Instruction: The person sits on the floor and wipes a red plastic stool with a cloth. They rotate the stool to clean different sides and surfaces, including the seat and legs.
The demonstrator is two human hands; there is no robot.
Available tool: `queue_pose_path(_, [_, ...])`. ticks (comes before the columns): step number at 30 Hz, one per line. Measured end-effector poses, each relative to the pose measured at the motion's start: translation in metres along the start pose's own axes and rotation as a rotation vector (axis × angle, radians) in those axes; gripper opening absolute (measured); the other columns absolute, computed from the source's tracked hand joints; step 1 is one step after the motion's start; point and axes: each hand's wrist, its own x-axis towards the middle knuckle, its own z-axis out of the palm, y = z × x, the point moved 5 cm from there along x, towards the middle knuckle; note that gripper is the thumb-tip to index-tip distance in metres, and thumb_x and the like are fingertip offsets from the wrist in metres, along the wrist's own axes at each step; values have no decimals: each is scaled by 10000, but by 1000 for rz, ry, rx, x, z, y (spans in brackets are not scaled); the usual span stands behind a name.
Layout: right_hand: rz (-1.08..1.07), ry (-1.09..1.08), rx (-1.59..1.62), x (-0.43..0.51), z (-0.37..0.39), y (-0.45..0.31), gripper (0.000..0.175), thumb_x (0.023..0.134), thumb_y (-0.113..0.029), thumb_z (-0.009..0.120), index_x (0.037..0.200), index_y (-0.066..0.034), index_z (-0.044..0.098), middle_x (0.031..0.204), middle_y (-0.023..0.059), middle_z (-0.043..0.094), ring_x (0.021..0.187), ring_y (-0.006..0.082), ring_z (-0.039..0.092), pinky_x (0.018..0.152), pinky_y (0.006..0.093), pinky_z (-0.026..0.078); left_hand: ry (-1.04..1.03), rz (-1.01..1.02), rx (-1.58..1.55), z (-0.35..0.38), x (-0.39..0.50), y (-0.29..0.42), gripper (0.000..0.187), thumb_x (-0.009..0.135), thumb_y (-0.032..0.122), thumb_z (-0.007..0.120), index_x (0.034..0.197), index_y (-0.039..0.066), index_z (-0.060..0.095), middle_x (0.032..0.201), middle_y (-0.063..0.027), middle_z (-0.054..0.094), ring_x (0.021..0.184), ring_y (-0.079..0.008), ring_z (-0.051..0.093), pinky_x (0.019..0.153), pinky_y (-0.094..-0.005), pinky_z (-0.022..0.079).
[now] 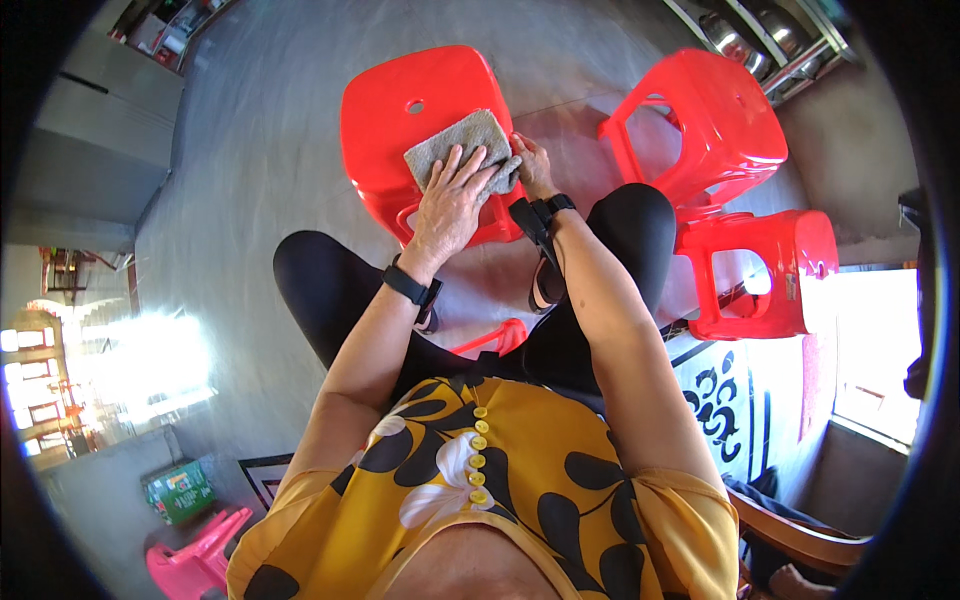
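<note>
In front of my knees stands a red plastic stool [382, 146] with a small hole in its seat. A folded grey-brown cloth [484, 131] lies on the near right part of that seat. My left hand [454, 199] rests flat on the cloth with its fingers spread, pressing it against the plastic. At the seat's right edge, my right hand [532, 165] has its fingers on the rim, beside a bunched corner of the cloth. Part of the right hand's grip is hidden. Both wrists wear black straps.
Two more red stools, one upper [720, 120] and one lower [757, 274], stand to the right. Metal bowls [731, 45] sit on a rack at the top right. At the lower left are a pink plastic chair [199, 555] and a green box [180, 491]. A wooden armrest [802, 532] is at the lower right.
</note>
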Motion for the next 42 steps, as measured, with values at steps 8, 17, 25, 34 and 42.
queue_pose_path(8, [-216,156,-139,-28,-22,-73,411,972,-282,625,1236,31,662,1171,197,711,1081,253,677,947,349,512,-41,-695,-1194,-43,-33,-14,325,1019,213,590,1296,43,600,1059,4,682,928,-84,641,820,-273,529])
queue_pose_path(17, [-39,-768,76,-168,-5,-215,520,984,-394,624,1170,91,650,1114,80,696,1038,130,609,977,314,450,-91,-559,-1758,-75,-46,9,446,953,47,591,1394,21,530,1186,-15,650,1086,-107,617,960,-281,492])
queue_pose_path(25, [-134,-662,-56,-185,18,-234,313,896,-156,774,1130,37,700,993,52,732,879,89,639,818,274,537,147,-251,-897,-106,-50,0,370,975,63,646,1328,36,543,1098,-73,684,1015,-114,647,896,-286,528])
queue_pose_path(34, [53,-813,126,-165,29,-233,415,1003,-319,631,1205,42,665,1061,76,723,945,127,673,887,316,533,385,-271,-675,-117,-42,-24,124,912,14,709,1031,-12,689,929,-91,726,906,-142,694,806,-277,551])
queue_pose_path(42, [252,-763,150,-144,31,-193,451,1036,-388,554,1082,34,705,909,59,728,800,129,661,786,285,523,287,-178,-791,-102,-24,-37,107,894,-33,688,996,-3,701,985,-108,720,920,-181,701,827,-301,561])
